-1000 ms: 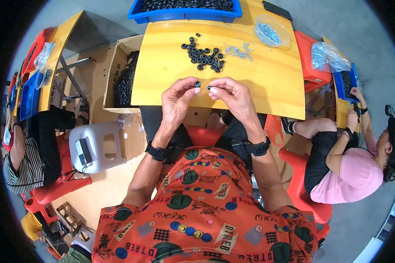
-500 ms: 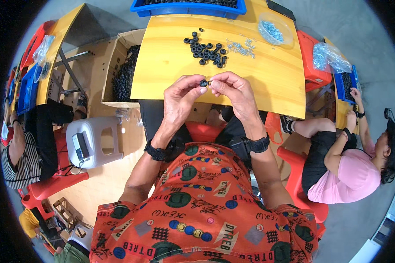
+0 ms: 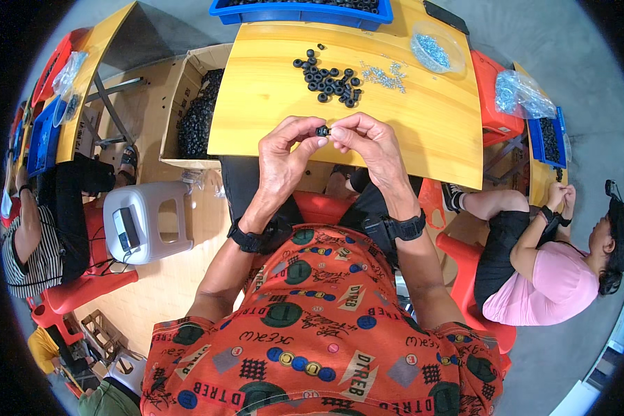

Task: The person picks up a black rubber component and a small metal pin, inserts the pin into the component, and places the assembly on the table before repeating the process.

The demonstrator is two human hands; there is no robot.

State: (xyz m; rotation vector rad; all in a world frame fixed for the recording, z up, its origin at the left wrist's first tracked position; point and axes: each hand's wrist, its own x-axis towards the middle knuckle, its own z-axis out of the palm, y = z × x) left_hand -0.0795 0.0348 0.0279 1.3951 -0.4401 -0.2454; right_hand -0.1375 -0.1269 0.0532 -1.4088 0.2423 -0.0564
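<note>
At frame centre I find the left hand (image 3: pixel 281 147) pinching a black part (image 3: pixel 322 131); immediately right, the right hand (image 3: pixel 369 143) pinches a small, indistinct item (image 3: pixel 330 131). Long axes unclear. Loose black pieces (image 3: pixel 328 89) lie above, on the tabletop (image 3: pixel 263 90).

In front of me, at the upper centre of the frame, stands my yellow wood-toned table (image 3: pixel 256 90). A second yellow table (image 3: pixel 97 66) with dark metal legs angles away at upper left. Pale tan flooring (image 3: pixel 177 291) spreads across the left, meeting smooth grey floor (image 3: pixel 558 353) at right. I see a white plastic stool (image 3: pixel 151 208) left of centre and a red stool (image 3: pixel 462 260) right of centre, all evenly lit.
</note>
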